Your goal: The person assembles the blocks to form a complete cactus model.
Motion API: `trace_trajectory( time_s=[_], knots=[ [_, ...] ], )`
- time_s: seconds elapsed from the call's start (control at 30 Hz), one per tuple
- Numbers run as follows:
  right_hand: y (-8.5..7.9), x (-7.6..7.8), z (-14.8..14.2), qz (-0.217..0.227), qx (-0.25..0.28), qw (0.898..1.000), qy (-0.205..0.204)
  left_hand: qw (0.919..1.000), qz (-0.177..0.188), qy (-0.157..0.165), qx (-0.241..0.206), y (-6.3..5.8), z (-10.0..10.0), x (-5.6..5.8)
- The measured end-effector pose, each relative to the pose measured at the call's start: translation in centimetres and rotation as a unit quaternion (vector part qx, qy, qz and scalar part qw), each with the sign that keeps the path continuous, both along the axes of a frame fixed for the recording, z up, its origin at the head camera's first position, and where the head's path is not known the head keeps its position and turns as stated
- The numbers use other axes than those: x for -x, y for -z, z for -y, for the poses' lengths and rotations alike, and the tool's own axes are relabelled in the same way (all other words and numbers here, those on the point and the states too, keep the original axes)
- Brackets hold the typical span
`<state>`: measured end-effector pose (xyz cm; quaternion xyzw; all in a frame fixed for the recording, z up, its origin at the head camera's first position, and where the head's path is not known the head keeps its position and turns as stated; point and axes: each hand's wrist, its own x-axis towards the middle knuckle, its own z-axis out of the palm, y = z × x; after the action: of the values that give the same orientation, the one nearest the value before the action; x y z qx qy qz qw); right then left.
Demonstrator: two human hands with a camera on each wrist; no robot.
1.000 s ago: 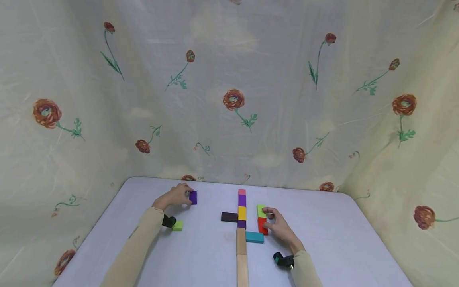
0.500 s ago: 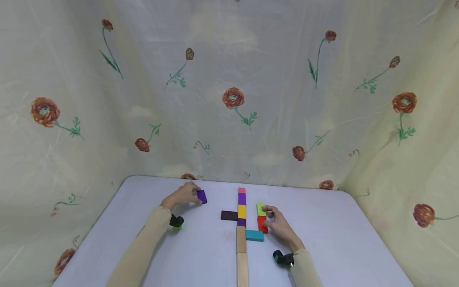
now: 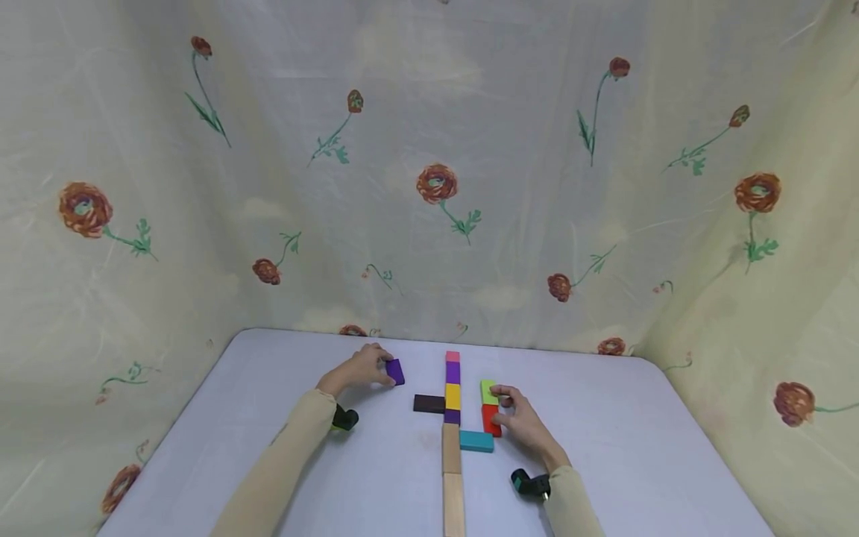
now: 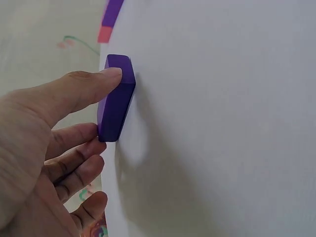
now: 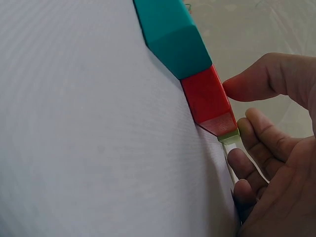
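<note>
My left hand (image 3: 361,368) pinches a purple block (image 4: 115,101) between thumb and index finger, left of the column of blocks. In the left wrist view the block stands on its narrow side close over the white table, its shadow beside it. My right hand (image 3: 525,423) lies at the right of the column, its thumb at a red block (image 3: 492,420) and its index finger at a lime green block (image 3: 489,391). The red and green blocks lie end to end. A teal block (image 3: 476,441) reaches from the column toward the red one.
The column runs up the table (image 3: 604,418): two wooden blocks (image 3: 452,449), a dark purple block (image 3: 452,417), a yellow block (image 3: 452,397), a purple block (image 3: 452,372) and a pink block (image 3: 452,356). A black block (image 3: 429,403) juts out left. A floral curtain (image 3: 503,224) hangs behind.
My left hand has moved to the right with the purple block, toward the column, and the block has tilted slightly. My right hand and the other blocks have stayed in place.
</note>
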<state>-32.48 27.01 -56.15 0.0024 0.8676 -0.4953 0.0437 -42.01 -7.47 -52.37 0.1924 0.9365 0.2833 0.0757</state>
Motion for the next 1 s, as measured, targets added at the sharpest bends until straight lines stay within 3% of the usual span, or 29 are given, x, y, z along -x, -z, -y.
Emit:
trace_trajectory(
  time_s=[0.23,0.4,0.63,1.0],
  knots=[
    [0.0,0.0,0.0,0.007,0.004,1.0,0.002,0.999,-0.033,0.03,0.011,0.4,-1.2,-0.3],
    [0.1,0.1,0.0,0.002,0.002,1.0,-0.001,0.9991,-0.011,0.041,-0.007,0.2,-1.9,-0.7],
    [0.3,0.1,0.0,-0.003,0.001,1.0,-0.003,0.9985,0.013,0.053,0.006,0.2,-2.8,-0.9],
    [0.2,0.2,0.1,-0.007,-0.007,1.0,0.001,0.997,0.014,0.072,0.024,0.1,-3.1,-0.9]
  ],
)
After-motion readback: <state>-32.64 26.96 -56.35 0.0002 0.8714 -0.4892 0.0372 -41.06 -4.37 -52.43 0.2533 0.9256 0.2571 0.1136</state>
